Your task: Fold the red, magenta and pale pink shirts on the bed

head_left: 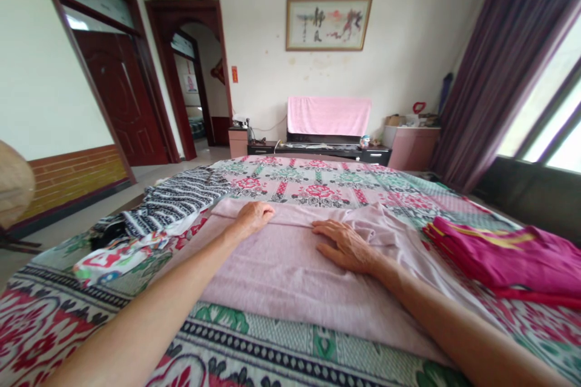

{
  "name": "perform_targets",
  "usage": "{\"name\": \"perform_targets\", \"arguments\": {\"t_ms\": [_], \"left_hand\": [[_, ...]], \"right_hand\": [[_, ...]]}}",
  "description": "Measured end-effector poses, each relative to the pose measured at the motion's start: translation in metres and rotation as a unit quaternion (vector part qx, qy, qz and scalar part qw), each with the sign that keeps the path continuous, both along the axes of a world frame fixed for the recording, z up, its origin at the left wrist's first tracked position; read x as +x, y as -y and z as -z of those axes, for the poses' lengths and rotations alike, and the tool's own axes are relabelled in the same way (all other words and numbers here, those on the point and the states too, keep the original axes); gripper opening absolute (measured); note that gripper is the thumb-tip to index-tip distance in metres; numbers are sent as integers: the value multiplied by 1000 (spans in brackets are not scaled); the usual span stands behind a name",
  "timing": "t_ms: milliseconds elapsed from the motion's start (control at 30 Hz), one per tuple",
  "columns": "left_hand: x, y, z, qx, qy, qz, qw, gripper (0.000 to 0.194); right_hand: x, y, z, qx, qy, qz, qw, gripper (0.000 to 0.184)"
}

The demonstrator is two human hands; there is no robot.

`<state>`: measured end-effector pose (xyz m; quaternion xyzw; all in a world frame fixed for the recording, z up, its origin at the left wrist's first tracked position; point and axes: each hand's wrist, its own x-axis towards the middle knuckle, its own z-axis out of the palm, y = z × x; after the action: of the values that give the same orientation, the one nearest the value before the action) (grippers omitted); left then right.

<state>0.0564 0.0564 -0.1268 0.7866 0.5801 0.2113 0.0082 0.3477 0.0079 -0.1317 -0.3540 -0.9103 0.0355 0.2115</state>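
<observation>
A pale pink garment (272,266) lies spread over the patterned bedspread in front of me, with folds and creases along its far right part. My left hand (255,219) is at its far edge, fingers curled closed on the fabric; the fingertips are partly hidden. To the right, my right hand (345,245) rests flat on the cloth, its fingers stretched out and spread, holding nothing.
The bed's floral bedspread (318,178) runs under everything. Folded magenta clothes (521,260) lie stacked at right. A black-and-white striped garment (181,199) and a colourful printed cloth (120,257) lie at left. Beyond the bed stands a low cabinet (261,150).
</observation>
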Motion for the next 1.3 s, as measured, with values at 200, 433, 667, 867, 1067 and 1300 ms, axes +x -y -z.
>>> {"name": "perform_targets", "arguments": {"t_ms": [200, 433, 667, 867, 1067, 1300], "left_hand": [[5, 5, -7, -31, 0, -4, 1000, 25], [15, 7, -2, -25, -40, -48, 998, 26], [11, 9, -9, -73, 32, -101, 992, 25], [7, 9, -14, -75, 37, -102, 991, 27], [7, 8, -14, -68, 42, -77, 994, 20], [-10, 12, -28, -94, 152, -73, 981, 35]], "right_hand": [[0, -3, 4, 5, -9, -8, 1000, 40], [0, -2, 4, 13, -12, -7, 1000, 38], [0, -5, 7, 17, -12, -6, 1000, 39], [0, -6, 9, 21, -21, -14, 999, 39], [1, -3, 6, 16, -20, -9, 1000, 37], [0, -1, 3, 17, -16, -9, 1000, 37]]}}
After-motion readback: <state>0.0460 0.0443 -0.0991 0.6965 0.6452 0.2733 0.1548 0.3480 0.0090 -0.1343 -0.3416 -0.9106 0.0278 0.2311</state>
